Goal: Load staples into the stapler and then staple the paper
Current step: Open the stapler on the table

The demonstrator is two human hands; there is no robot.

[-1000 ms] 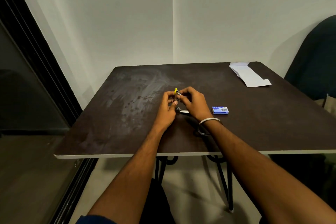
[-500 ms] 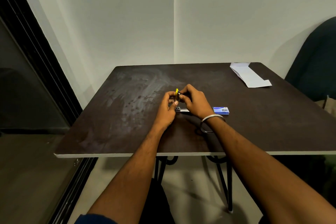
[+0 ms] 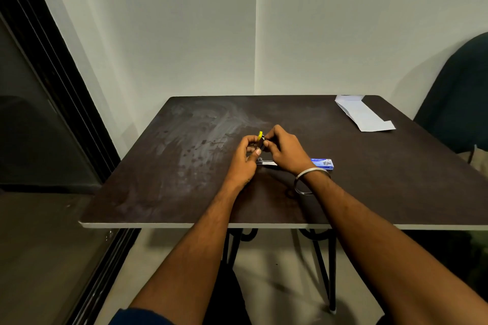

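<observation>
A small stapler with a yellow tip stands swung up between my two hands at the middle of the dark table; its metal base lies flat below. My left hand grips the stapler's body from the left. My right hand pinches something tiny at the stapler's top; what it is stays too small to tell. A blue staple box lies just right of my right wrist. The white paper rests folded at the far right corner.
A dark chair stands beyond the table's right side. Two white walls meet behind the table, and a dark sliding door frame runs along the left. The table's near edge is pale.
Both hands stay at the stapler with only slight finger shifts; the view has dipped a little.
</observation>
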